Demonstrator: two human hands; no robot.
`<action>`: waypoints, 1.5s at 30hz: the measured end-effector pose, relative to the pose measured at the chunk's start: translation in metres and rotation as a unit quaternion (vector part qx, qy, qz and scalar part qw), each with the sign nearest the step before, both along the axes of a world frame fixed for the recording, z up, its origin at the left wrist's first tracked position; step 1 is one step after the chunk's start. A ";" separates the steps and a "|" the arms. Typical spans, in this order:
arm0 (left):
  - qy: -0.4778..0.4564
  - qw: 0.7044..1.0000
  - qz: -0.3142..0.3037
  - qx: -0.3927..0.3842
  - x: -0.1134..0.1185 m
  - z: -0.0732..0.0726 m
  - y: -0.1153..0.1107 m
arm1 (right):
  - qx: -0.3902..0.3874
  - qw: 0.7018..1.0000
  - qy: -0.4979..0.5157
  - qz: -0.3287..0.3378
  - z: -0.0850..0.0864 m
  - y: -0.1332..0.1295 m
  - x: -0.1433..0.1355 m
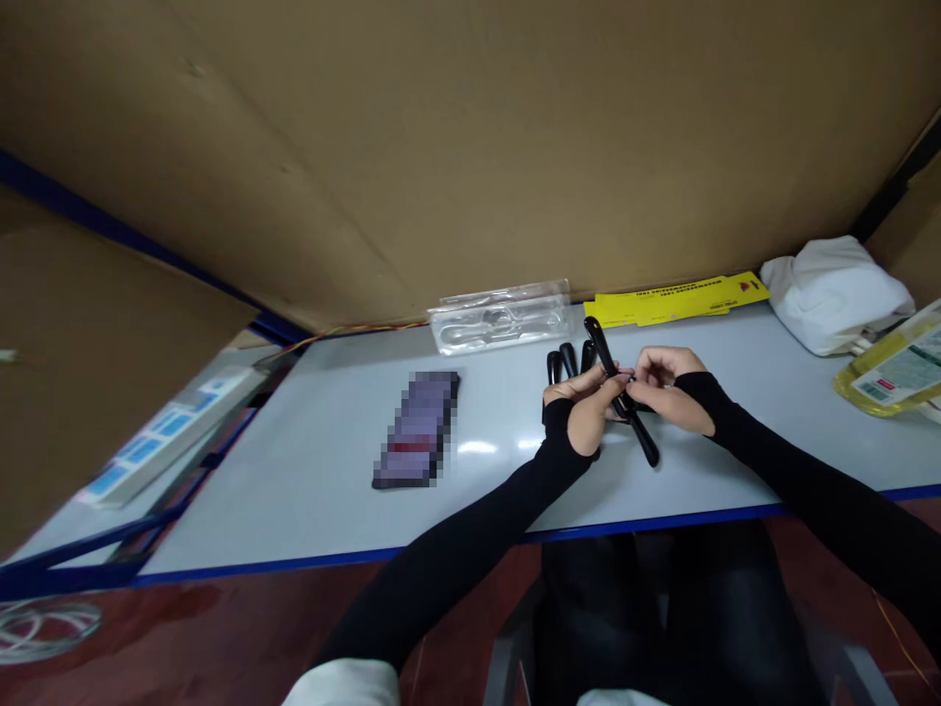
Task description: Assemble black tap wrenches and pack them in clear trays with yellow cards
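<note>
Black tool (645, 438): glossy and smooth where its handles leave my grip; plastic or coated metal, I can't tell which.
Clear trays (500, 319): thin, shiny, moulded plastic.
Yellow cards (683, 299): smooth printed paper or card.
Tabletop (309, 441): pale, smooth, glossy enough to throw light back at me.
Table edge (294, 562): blue, looks like painted metal.
Back wall (470, 147): brown cardboard, matt, lightly creased.
My sleeves (477, 529): matt black cloth.
White bundle (834, 294): soft and wrinkled.
Bottle (897, 368): smooth, see-through plastic.

two hands (588, 404) (672, 387), five-plus black handles (644, 439), one bottle (893, 371), one bundle (834, 292), one blurred slab (419, 427), several yellow cards (680, 299)
</note>
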State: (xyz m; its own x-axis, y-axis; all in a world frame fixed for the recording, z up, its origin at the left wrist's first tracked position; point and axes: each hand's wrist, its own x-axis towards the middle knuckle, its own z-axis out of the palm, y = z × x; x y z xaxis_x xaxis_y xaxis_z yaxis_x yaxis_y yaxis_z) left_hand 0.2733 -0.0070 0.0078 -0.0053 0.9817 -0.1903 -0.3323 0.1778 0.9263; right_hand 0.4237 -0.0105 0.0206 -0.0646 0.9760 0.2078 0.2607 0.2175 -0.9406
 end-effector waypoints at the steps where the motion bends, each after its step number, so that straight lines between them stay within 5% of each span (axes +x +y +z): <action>1: 0.000 1.000 -0.001 -0.004 -0.001 0.001 0.001 | 0.018 0.999 0.026 0.009 0.002 -0.001 0.000; 9: -0.002 0.999 -0.027 -0.033 -0.010 0.007 0.007 | -0.065 0.996 0.052 0.031 0.003 0.002 0.007; 19: -0.023 0.999 -0.007 -0.042 -0.013 0.015 0.009 | 0.213 0.968 -0.131 0.007 -0.007 -0.004 0.002; 30: -0.014 1.000 -0.013 -0.024 -0.011 0.010 0.007 | 0.228 0.963 -0.125 0.070 0.003 -0.002 0.015; 45: 0.009 1.000 0.000 -0.003 -0.011 0.010 0.006 | 0.229 0.962 -0.145 -0.024 0.000 -0.008 0.005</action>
State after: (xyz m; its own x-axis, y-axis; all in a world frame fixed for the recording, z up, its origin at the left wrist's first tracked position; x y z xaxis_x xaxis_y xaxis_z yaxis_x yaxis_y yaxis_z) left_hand 0.2628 -0.0012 0.0183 -0.0096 0.9806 -0.1956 -0.3153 0.1826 0.9312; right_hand 0.4290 -0.0185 0.0205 -0.1413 0.7896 0.5971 0.5189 0.5727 -0.6346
